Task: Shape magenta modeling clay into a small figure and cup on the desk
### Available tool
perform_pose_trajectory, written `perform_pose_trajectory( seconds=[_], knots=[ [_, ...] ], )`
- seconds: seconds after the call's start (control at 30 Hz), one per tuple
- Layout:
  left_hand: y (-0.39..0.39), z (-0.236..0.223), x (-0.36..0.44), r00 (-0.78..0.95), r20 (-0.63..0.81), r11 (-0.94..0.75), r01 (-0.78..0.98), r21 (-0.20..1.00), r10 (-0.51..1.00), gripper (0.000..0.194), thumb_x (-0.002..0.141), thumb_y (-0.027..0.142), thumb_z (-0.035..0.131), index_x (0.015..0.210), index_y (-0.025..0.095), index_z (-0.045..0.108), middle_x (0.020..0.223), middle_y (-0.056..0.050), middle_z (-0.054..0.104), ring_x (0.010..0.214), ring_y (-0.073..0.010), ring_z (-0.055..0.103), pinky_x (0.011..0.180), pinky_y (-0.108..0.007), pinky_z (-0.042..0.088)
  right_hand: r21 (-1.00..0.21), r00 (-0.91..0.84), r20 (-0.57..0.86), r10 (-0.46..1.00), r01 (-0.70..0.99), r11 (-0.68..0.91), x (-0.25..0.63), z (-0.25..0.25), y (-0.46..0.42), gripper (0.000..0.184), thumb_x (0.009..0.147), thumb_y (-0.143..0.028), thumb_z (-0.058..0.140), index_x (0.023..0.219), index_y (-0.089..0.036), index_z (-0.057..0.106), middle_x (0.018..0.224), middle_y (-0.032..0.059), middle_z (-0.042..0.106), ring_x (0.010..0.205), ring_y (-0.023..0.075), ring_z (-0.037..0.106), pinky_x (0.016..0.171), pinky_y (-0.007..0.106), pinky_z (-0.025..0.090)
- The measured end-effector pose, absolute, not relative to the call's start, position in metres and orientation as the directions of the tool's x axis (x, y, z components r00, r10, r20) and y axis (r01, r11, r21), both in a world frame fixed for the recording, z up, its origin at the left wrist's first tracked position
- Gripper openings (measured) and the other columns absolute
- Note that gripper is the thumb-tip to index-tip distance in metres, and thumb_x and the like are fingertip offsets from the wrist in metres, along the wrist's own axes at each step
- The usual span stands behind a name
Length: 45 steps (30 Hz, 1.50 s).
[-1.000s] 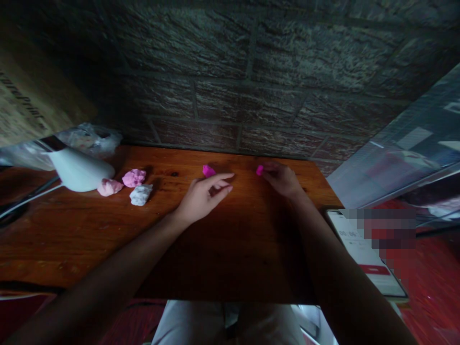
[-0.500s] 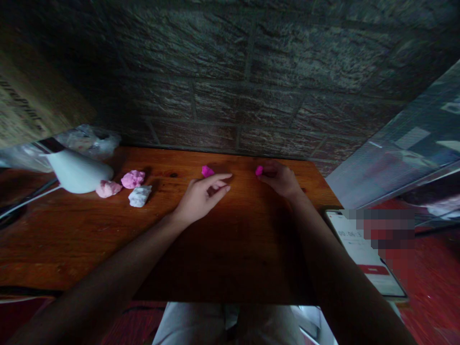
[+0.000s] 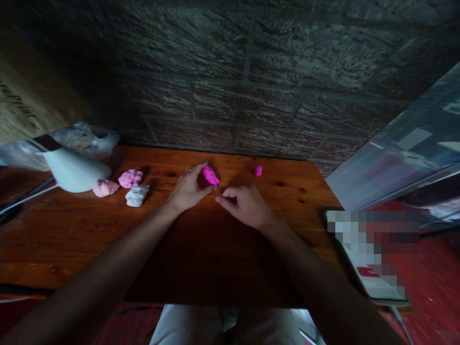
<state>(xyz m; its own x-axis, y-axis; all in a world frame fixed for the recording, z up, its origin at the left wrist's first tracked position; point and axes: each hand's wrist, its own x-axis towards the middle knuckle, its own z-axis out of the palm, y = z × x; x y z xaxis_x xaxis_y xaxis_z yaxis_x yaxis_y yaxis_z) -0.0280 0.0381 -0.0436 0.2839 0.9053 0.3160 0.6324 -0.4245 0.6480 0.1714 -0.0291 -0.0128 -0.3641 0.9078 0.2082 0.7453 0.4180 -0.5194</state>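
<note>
My left hand [image 3: 190, 188] has thumb and fingers closed around the sides of a bright magenta lump of modelling clay [image 3: 210, 175], near the back of the wooden table. Just to the right, my right hand [image 3: 246, 203] is closed, its thumb and curled fingers drawn together close to that lump's lower end. Whether anything lies between those fingertips is hidden. A smaller magenta clay piece [image 3: 258, 170] rests on the table beyond my right hand, touched by neither hand.
On the left lie a pink clay lump [image 3: 131, 178], a paler pink one [image 3: 105, 188] and a white one [image 3: 137, 196], beside a white lamp-like object [image 3: 77, 170]. A stone-patterned wall [image 3: 230, 105] bounds the table's back. A phone [image 3: 386, 291], partly pixelated, lies at the right edge.
My right hand has let go of the small magenta piece and come left and nearer. My left hand has shifted left and closed on the larger magenta lump.
</note>
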Motion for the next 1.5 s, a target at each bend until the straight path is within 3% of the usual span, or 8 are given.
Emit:
perform_pose_trajectory(
  seconds=[0.13,0.37,0.53,0.77,0.93,1.03,1.2,1.5],
  knots=[
    [0.034,-0.037,-0.026,0.295,0.329,-0.440,0.661,0.608,0.897,0.056,0.078,0.043,0.076,0.126,0.018,0.063,0.125,-0.012,0.071,0.118,-0.0302,0.064,0.105,-0.045,0.048,-0.549,-0.416,0.199,0.887,0.703,0.452,0.160,-0.023,-0.030,0.021,0.094,-0.027,0.067,0.076,-0.018,0.071,0.078,0.0034,0.076,0.070,0.0149,0.066,0.070,0.028,0.043],
    [0.035,-0.023,-0.019,0.242,0.235,-0.326,0.834,0.445,0.941,0.046,0.078,0.057,0.075,0.101,0.018,0.066,0.105,-0.012,0.070,0.106,-0.0309,0.063,0.092,-0.040,0.049,-0.623,-0.139,0.318,0.938,0.715,0.317,0.180,-0.037,-0.010,0.010,0.081,-0.016,0.074,0.084,-0.021,0.066,0.090,0.0042,0.075,0.080,0.0183,0.068,0.076,0.030,0.050],
    [0.068,0.003,0.011,0.253,0.077,-0.251,0.786,0.565,0.964,0.024,0.080,0.043,0.075,0.077,0.021,0.065,0.073,-0.005,0.068,0.076,-0.0248,0.065,0.069,-0.030,0.043,-0.715,0.054,0.347,0.936,0.661,0.227,0.182,-0.033,-0.005,0.004,0.081,-0.020,0.065,0.083,-0.023,0.063,0.079,0.0025,0.071,0.073,0.0194,0.068,0.072,0.031,0.050],
    [0.094,0.027,0.073,0.187,0.285,-0.334,0.677,0.656,0.940,0.056,0.105,0.041,0.022,0.073,0.017,0.062,0.071,-0.007,0.066,0.071,-0.0185,0.063,0.067,-0.027,0.044,-0.881,0.378,0.342,0.860,0.448,0.153,0.200,-0.018,-0.006,0.011,0.076,-0.028,0.055,0.085,-0.024,0.060,0.064,-0.0015,0.062,0.063,0.0211,0.065,0.068,0.033,0.051],
    [0.033,0.020,0.010,0.484,0.230,-0.501,0.558,0.661,0.844,0.031,0.088,0.045,0.066,0.074,0.017,0.067,0.067,0.001,0.065,0.065,-0.0135,0.058,0.066,-0.023,0.043,-0.914,0.314,0.302,0.900,0.364,0.179,0.195,-0.025,-0.007,0.029,0.082,-0.039,0.056,0.102,-0.019,0.064,0.073,0.0018,0.069,0.065,0.0204,0.068,0.068,0.034,0.056],
    [-0.002,0.020,-0.042,0.632,0.130,-0.559,0.546,0.625,0.764,0.029,0.093,0.046,0.062,0.085,0.018,0.069,0.073,0.001,0.067,0.068,-0.0128,0.058,0.066,-0.023,0.041,-0.972,0.145,0.163,0.976,0.196,0.133,0.179,-0.031,-0.008,0.032,0.085,-0.044,0.062,0.107,-0.021,0.065,0.091,0.0050,0.075,0.069,0.0177,0.070,0.063,0.031,0.058],
    [0.004,0.007,-0.048,0.427,0.219,-0.417,0.453,0.788,0.877,0.035,0.097,0.050,0.055,0.086,0.018,0.064,0.082,-0.003,0.068,0.079,-0.0167,0.061,0.077,-0.028,0.047,-1.000,-0.090,0.021,0.996,-0.010,0.021,0.153,-0.033,-0.016,0.033,0.091,-0.046,0.064,0.114,-0.022,0.066,0.113,0.0088,0.076,0.065,0.0124,0.072,0.046,0.019,0.049],
    [0.013,-0.026,-0.021,0.502,0.185,-0.361,0.279,0.890,0.845,0.044,0.096,0.059,0.051,0.096,0.017,0.065,0.088,-0.004,0.066,0.082,-0.0172,0.061,0.078,-0.028,0.050,-0.998,-0.195,0.069,0.978,-0.014,0.067,0.165,-0.025,-0.017,0.037,0.087,-0.044,0.070,0.114,-0.018,0.072,0.093,0.0048,0.077,0.071,0.0129,0.071,0.052,0.019,0.051]
  ],
)
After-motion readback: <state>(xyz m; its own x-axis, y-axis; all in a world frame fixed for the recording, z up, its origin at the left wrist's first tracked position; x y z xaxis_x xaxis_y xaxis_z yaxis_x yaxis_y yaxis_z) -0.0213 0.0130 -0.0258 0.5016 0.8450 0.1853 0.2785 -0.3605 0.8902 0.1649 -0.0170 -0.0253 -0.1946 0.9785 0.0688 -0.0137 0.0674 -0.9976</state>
